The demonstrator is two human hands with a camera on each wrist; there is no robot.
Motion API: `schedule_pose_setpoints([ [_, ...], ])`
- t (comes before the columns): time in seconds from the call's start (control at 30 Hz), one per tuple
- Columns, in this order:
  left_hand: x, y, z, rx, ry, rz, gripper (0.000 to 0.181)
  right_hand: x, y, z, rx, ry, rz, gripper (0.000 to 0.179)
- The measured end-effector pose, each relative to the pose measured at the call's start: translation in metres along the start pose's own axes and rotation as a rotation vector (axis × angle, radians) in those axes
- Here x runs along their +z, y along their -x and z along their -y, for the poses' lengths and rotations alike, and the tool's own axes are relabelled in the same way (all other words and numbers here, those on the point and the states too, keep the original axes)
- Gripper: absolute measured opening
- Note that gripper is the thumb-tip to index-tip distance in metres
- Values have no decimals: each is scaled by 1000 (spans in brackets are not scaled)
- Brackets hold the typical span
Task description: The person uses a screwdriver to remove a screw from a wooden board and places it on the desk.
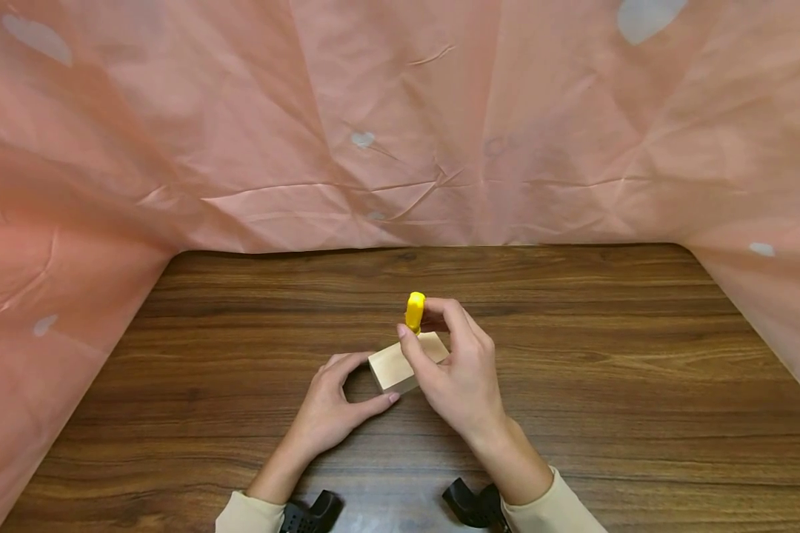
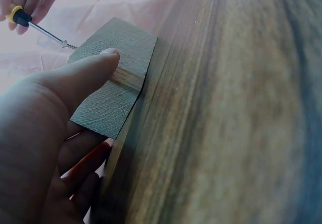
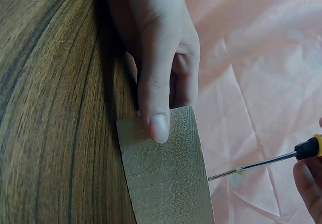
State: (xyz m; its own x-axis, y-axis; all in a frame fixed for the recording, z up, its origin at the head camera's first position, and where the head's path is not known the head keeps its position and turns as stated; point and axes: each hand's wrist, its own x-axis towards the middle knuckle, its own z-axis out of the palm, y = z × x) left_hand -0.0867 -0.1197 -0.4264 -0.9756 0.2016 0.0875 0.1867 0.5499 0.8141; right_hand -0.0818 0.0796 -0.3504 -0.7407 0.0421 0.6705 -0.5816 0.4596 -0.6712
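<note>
A pale wooden block (image 1: 392,368) lies on the table below the centre of the head view. My left hand (image 1: 330,407) holds it at its left end, thumb on the near side and fingers at the far side. Above the block, my right hand (image 1: 463,370) pinches the yellow handle of a screwdriver (image 1: 415,307) between thumb and fingers. Seen from the right wrist, the steel shaft meets the head of a screw (image 3: 224,174), whose point touches the block's top face. Most of the screw's thread shows outside the wood. The right fingertips (image 2: 43,2) also appear in the left wrist view.
The brown wood-grain table (image 1: 607,355) stretches out around the hands. A pink curtain (image 1: 400,111) with pale hearts hangs behind it and along both sides. Black wrist devices (image 1: 313,511) sit near both sleeves.
</note>
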Motion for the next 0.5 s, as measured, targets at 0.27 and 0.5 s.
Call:
schedule_pose_setpoints([
  [0.27, 0, 0, 0, 11, -11, 0, 59, 0, -1, -2, -53, -15, -16, 17],
  [0.5, 1, 0, 1, 32, -21, -22, 57, -1, -1, -1, -25, -22, 3, 26],
])
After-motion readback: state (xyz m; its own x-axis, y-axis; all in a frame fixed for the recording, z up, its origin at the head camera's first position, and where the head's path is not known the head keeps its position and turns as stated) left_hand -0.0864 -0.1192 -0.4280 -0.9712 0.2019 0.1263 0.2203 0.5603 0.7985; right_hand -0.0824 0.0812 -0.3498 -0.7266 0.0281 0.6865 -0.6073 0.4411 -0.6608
